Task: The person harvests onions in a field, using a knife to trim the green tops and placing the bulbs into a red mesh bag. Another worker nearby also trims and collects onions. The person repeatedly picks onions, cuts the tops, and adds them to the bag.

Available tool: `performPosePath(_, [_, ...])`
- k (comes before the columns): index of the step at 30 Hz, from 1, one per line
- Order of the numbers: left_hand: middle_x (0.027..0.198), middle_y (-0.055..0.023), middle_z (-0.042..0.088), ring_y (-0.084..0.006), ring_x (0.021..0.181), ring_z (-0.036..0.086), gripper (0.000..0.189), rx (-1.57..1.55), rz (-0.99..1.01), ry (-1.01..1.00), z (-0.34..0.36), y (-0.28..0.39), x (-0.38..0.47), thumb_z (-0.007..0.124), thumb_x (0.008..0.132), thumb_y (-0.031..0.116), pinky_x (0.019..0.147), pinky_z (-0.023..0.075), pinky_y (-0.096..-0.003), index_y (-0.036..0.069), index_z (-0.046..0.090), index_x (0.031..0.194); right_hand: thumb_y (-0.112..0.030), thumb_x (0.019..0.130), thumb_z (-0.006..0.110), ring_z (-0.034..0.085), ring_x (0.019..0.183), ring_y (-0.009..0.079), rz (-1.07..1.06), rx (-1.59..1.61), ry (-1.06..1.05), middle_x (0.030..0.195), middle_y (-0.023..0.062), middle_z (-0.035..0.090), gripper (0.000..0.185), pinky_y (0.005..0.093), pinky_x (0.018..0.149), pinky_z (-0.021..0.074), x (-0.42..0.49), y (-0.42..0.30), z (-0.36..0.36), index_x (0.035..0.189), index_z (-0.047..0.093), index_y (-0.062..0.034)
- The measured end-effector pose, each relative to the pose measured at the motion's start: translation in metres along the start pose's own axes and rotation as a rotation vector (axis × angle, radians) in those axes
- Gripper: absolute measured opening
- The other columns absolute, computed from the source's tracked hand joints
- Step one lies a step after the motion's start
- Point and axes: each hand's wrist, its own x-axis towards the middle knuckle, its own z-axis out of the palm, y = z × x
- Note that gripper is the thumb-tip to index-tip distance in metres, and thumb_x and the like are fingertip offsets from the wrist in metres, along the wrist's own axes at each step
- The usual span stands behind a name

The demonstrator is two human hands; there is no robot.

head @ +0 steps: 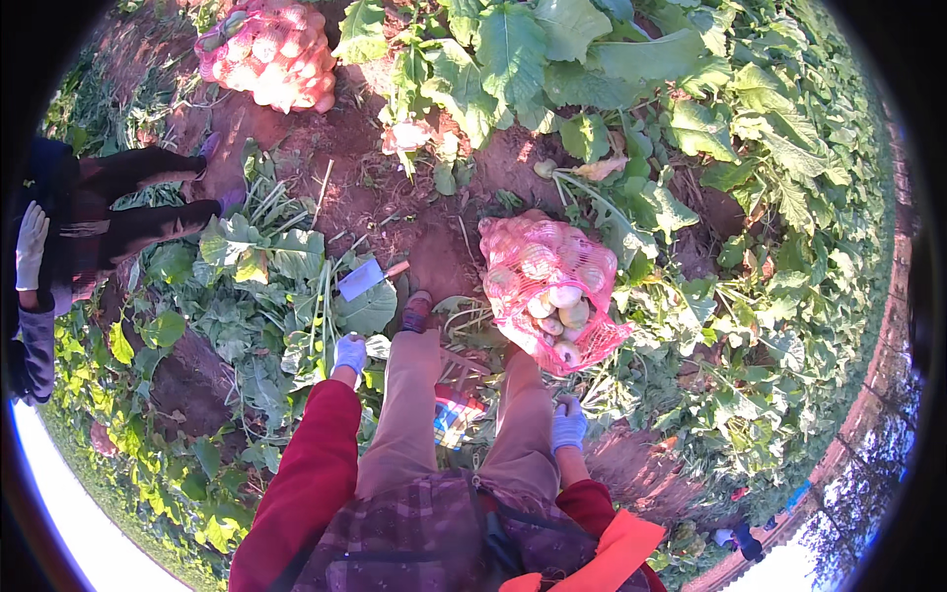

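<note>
My left hand, in a pale knit glove, hangs beside my left knee above cut leaves; its fingers look curled, and I see nothing in it. My right hand, gloved the same way, is low by my right thigh, its palm side hidden. Just ahead of it stands a pink mesh sack with its mouth open towards me. Pale round root vegetables, probably turnips, show in the opening. A cleaver with a wooden handle lies on a broad leaf, ahead of my left hand.
Another full mesh sack stands farther ahead on the left. At the left edge is a person with a gloved hand. Leafy crop plants cover the right side. A multicoloured checked item lies between my legs.
</note>
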Motion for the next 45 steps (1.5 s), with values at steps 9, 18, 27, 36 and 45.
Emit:
performPosePath(9, [0.111, -0.0183, 0.059, -0.0336, 0.102, 0.06, 0.04, -0.929, -0.508, -0.197, 0.086, -0.013, 0.139, 0.051, 0.094, 0.032, 0.086, 0.0515, -0.049, 0.001, 0.048, 0.119, -0.019, 0.083, 0.061, 0.061, 0.101, 0.0311, -0.362, -0.479, -0.462, 0.104, 0.0114, 0.066, 0.021, 0.0442, 0.094, 0.0418, -0.032, -0.055, 0.073, 0.1, 0.065, -0.0077])
performPosePath(18, [0.126, -0.0165, 0.056, -0.0322, 0.113, 0.057, 0.065, -1.301, -0.628, -0.121, 0.22, 0.012, 0.308, 0.049, 0.093, 0.059, 0.089, 0.0528, -0.0467, 0.006, 0.045, 0.131, -0.01, 0.076, 0.065, 0.061, 0.099, 0.0277, -0.299, -0.332, -0.573, 0.101, 0.0074, 0.066, 0.017, 0.0431, 0.094, 0.0403, 0.008, -0.044, 0.077, 0.093, 0.064, -0.0106])
performPosePath(27, [0.077, -0.0097, 0.059, -0.0255, 0.069, 0.062, 0.014, -1.244, -0.63, 0.192, 0.208, -0.028, 0.317, 0.045, 0.088, 0.02, 0.059, 0.0534, -0.0396, 0.007, 0.051, 0.086, -0.006, 0.091, 0.053, 0.064, 0.09, 0.0248, 0.25, 0.122, -0.39, 0.097, 0.012, 0.067, 0.012, 0.0344, 0.084, 0.0496, 0.017, -0.003, 0.076, 0.096, 0.063, -0.0034])
performPosePath(36, [0.058, -0.005, 0.051, -0.017, 0.041, 0.047, 0.015, -0.69, -0.256, 0.115, 0.098, -0.042, 0.126, 0.063, 0.084, 0.013, 0.037, 0.0373, -0.03, 0.007, 0.05, 0.084, -0.017, 0.09, 0.053, 0.065, 0.1, 0.0303, -0.204, -0.703, -1.339, 0.112, 0.0136, 0.066, 0.026, 0.0407, 0.084, 0.0498, -0.093, 0.094, 0.138, 0.112, 0.065, -0.0079])
performPosePath(45, [0.06, -0.0027, 0.052, -0.0139, 0.044, 0.048, 0.015, -0.122, -0.117, -0.099, 0.041, 0.034, 0.042, 0.065, 0.084, 0.012, 0.04, 0.041, -0.0295, 0.006, 0.051, 0.086, -0.017, 0.088, 0.057, 0.065, 0.103, 0.0282, -0.316, -0.637, -1.179, 0.113, 0.012, 0.068, 0.027, 0.0411, 0.083, 0.0512, -0.103, 0.084, 0.258, 0.112, 0.068, -0.0102])
